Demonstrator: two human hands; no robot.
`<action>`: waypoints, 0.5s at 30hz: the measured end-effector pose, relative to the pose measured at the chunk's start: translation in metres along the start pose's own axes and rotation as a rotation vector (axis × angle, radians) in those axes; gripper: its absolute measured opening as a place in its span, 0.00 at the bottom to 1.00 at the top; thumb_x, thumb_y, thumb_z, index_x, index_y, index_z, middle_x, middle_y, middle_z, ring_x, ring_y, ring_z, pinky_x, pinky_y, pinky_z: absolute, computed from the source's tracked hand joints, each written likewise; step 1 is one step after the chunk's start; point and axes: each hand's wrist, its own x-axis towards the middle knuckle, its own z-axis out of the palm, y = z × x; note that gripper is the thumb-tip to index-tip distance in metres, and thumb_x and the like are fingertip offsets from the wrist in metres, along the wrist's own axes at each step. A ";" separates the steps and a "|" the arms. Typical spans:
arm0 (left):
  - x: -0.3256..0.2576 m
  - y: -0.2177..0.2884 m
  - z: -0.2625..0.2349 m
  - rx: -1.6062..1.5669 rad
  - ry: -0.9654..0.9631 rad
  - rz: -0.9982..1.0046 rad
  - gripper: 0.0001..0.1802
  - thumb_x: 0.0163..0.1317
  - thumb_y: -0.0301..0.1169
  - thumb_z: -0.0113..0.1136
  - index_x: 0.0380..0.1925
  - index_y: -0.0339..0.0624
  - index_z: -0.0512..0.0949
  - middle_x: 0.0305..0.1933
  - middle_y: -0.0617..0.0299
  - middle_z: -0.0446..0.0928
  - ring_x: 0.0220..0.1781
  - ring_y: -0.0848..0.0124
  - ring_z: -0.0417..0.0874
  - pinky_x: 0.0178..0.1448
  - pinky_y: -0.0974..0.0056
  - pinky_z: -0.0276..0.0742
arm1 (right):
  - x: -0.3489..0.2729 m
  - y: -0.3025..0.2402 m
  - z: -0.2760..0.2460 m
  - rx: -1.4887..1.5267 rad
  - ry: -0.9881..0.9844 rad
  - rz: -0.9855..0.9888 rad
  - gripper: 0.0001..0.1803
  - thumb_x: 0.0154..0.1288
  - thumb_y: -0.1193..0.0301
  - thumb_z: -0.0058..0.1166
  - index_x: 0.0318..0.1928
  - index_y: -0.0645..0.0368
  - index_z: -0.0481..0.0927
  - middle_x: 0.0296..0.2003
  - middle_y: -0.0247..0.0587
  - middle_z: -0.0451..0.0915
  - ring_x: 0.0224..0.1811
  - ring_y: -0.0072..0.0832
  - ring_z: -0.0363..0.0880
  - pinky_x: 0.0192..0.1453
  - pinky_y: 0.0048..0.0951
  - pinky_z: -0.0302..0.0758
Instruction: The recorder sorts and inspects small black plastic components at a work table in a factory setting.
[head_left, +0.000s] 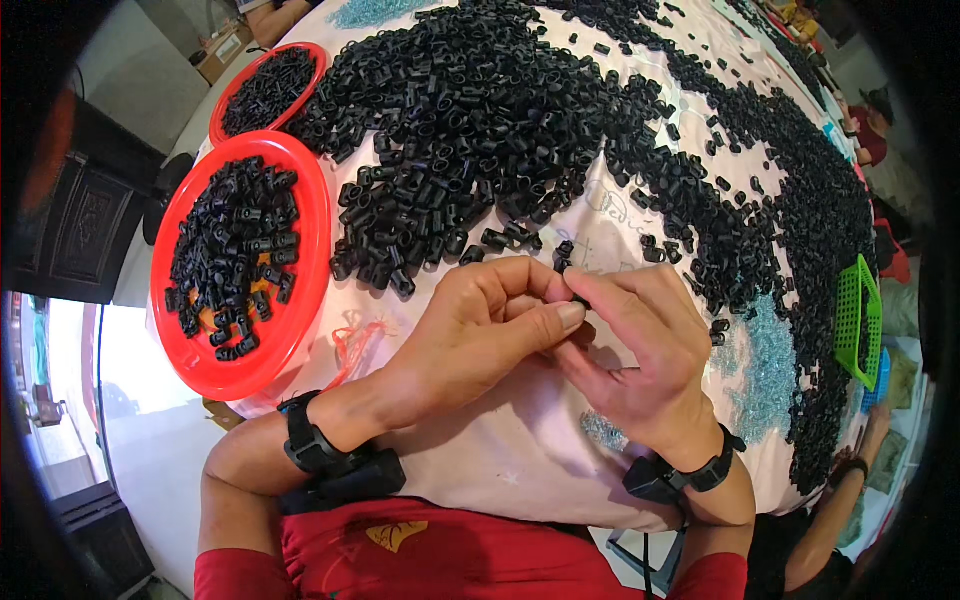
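Over the near middle of the cloth, my left hand and my right hand meet fingertip to fingertip. Both are closed in a pinch round a small black plastic part, mostly hidden by my fingers. Another black piece shows just beyond the fingertips; whether it is held or lies on the cloth I cannot tell. A large heap of hollow black plastic parts spreads beyond my hands. Left of my left hand stands a red plate holding joined-looking black parts.
A second red plate with thin black pieces sits behind the first. Small clear-blue pieces lie at the right, beside more black parts. A green basket stands at the right edge, near another person's arm. Red string lies near my left wrist.
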 end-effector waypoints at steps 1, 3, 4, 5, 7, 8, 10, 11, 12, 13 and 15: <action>0.000 0.001 0.001 -0.001 -0.002 -0.001 0.08 0.75 0.27 0.60 0.48 0.32 0.78 0.42 0.57 0.85 0.43 0.77 0.85 0.50 0.72 0.81 | 0.000 0.000 0.000 -0.002 -0.001 0.002 0.30 0.43 0.80 0.74 0.53 0.60 0.85 0.38 0.40 0.83 0.37 0.37 0.81 0.39 0.34 0.79; -0.001 0.003 0.003 0.037 0.012 0.002 0.09 0.75 0.28 0.60 0.48 0.32 0.77 0.43 0.57 0.85 0.44 0.77 0.85 0.52 0.72 0.81 | 0.001 0.000 0.001 0.016 -0.002 0.007 0.31 0.41 0.79 0.74 0.52 0.60 0.85 0.40 0.41 0.83 0.39 0.39 0.81 0.41 0.35 0.79; -0.001 0.003 0.003 0.037 0.013 0.002 0.09 0.75 0.28 0.60 0.48 0.32 0.77 0.43 0.57 0.85 0.44 0.77 0.85 0.52 0.72 0.81 | 0.001 0.001 0.001 0.018 -0.003 0.006 0.31 0.41 0.79 0.74 0.52 0.60 0.85 0.40 0.41 0.83 0.39 0.39 0.81 0.41 0.35 0.79; -0.002 0.004 0.003 0.033 0.005 -0.007 0.10 0.76 0.29 0.60 0.48 0.32 0.77 0.43 0.57 0.85 0.45 0.77 0.85 0.52 0.72 0.81 | 0.001 0.001 0.001 0.034 0.002 -0.006 0.30 0.41 0.79 0.74 0.52 0.60 0.85 0.41 0.42 0.84 0.39 0.39 0.81 0.42 0.35 0.79; -0.002 0.002 0.002 0.029 -0.001 -0.014 0.11 0.76 0.30 0.60 0.49 0.32 0.77 0.43 0.57 0.85 0.45 0.77 0.85 0.52 0.72 0.81 | 0.002 0.003 0.002 0.051 0.007 -0.019 0.30 0.41 0.80 0.74 0.52 0.61 0.85 0.41 0.43 0.84 0.39 0.40 0.81 0.42 0.34 0.79; -0.001 -0.001 0.001 0.027 -0.013 0.003 0.11 0.77 0.30 0.58 0.50 0.32 0.78 0.44 0.58 0.85 0.45 0.78 0.85 0.52 0.71 0.81 | 0.002 0.004 0.002 0.038 0.010 -0.032 0.30 0.41 0.80 0.74 0.51 0.61 0.85 0.42 0.43 0.84 0.39 0.40 0.81 0.41 0.34 0.79; 0.000 -0.005 -0.001 0.023 -0.032 0.018 0.12 0.78 0.31 0.57 0.51 0.32 0.78 0.44 0.60 0.85 0.45 0.78 0.84 0.52 0.71 0.81 | 0.001 0.006 0.001 0.021 0.013 -0.039 0.29 0.42 0.80 0.73 0.51 0.62 0.85 0.42 0.44 0.84 0.38 0.40 0.81 0.41 0.34 0.79; 0.000 -0.005 -0.003 0.043 -0.089 0.003 0.13 0.79 0.32 0.55 0.51 0.32 0.80 0.43 0.62 0.85 0.45 0.79 0.84 0.51 0.71 0.80 | 0.000 0.008 0.001 0.031 -0.009 -0.032 0.29 0.42 0.80 0.73 0.50 0.63 0.85 0.42 0.44 0.84 0.37 0.41 0.81 0.40 0.34 0.79; -0.001 -0.005 -0.005 0.064 -0.145 -0.013 0.14 0.80 0.33 0.53 0.50 0.33 0.81 0.43 0.63 0.85 0.45 0.80 0.83 0.51 0.71 0.80 | -0.001 0.009 0.001 0.042 -0.031 -0.024 0.28 0.42 0.80 0.73 0.50 0.63 0.84 0.41 0.44 0.84 0.36 0.41 0.81 0.40 0.34 0.79; -0.001 -0.005 -0.007 0.063 -0.145 -0.015 0.14 0.80 0.33 0.53 0.50 0.33 0.81 0.43 0.63 0.85 0.45 0.80 0.83 0.51 0.71 0.80 | -0.001 0.008 0.000 0.043 -0.032 -0.022 0.28 0.42 0.80 0.73 0.50 0.63 0.84 0.41 0.44 0.84 0.36 0.41 0.81 0.40 0.34 0.79; 0.001 -0.004 -0.010 0.181 -0.165 -0.067 0.15 0.81 0.33 0.51 0.47 0.34 0.83 0.41 0.65 0.85 0.43 0.80 0.82 0.49 0.71 0.79 | -0.001 0.008 0.000 0.028 -0.055 -0.042 0.27 0.42 0.80 0.73 0.48 0.64 0.84 0.40 0.45 0.84 0.35 0.42 0.81 0.38 0.35 0.79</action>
